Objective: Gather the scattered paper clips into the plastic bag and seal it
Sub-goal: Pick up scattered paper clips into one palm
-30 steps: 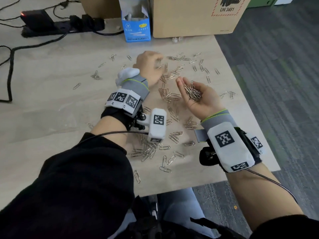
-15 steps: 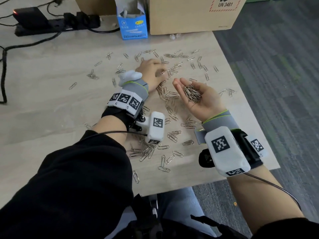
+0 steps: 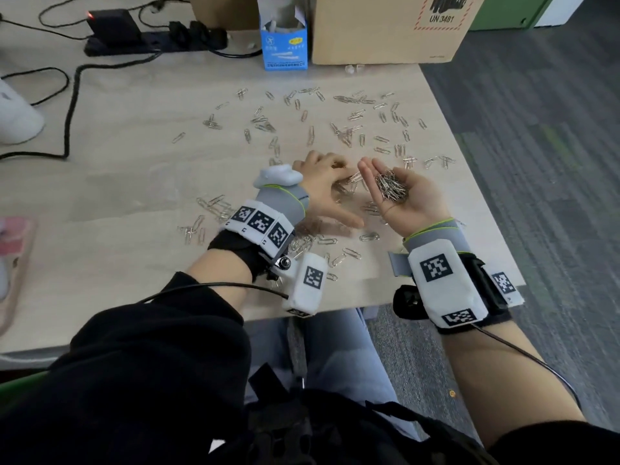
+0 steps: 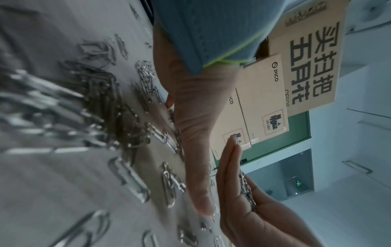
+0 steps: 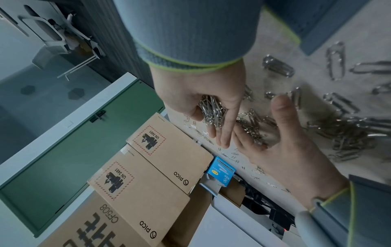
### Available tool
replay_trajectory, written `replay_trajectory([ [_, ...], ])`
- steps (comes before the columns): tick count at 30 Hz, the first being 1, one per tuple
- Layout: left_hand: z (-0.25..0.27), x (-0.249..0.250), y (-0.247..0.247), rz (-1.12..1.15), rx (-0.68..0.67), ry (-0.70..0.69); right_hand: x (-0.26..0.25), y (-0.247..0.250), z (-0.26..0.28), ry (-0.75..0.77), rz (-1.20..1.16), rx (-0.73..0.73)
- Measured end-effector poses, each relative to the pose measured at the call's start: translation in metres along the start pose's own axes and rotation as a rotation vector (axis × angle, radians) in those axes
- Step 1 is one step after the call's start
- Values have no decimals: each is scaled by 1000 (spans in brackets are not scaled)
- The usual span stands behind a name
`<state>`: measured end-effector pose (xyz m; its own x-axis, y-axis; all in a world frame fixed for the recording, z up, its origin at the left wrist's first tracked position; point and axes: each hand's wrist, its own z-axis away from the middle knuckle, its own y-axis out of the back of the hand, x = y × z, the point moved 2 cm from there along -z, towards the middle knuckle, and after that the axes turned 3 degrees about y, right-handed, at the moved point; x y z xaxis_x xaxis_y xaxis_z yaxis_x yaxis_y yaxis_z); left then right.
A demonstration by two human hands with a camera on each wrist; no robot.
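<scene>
On the tabletop [image 3: 134, 203] our flat, open left hand [image 3: 327, 191] has pulled more paper clips [image 3: 353, 178] back beside our right hand [image 3: 419, 208], palm up and open under a pile [image 3: 391, 188]; many stay loose, no plastic bag shows.

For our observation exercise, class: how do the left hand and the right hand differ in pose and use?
The left hand lies palm down on the table; the right hand is turned palm up. The left hand touches loose clips with spread fingers; the right hand carries a pile of clips in its palm. Both wear grey wristbands.
</scene>
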<state>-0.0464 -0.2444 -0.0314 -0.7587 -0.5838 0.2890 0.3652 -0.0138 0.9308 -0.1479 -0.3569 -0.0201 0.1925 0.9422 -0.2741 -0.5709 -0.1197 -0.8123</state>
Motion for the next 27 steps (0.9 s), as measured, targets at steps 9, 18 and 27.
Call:
replay_trajectory([
  [9,26,19,-11,104,51,3,4,21,25,11,-21,-7],
  [18,18,15,-13,302,252,117,5,25,33,12,-7,23],
  [27,13,-7,5,507,268,146,13,19,21,-29,52,41],
])
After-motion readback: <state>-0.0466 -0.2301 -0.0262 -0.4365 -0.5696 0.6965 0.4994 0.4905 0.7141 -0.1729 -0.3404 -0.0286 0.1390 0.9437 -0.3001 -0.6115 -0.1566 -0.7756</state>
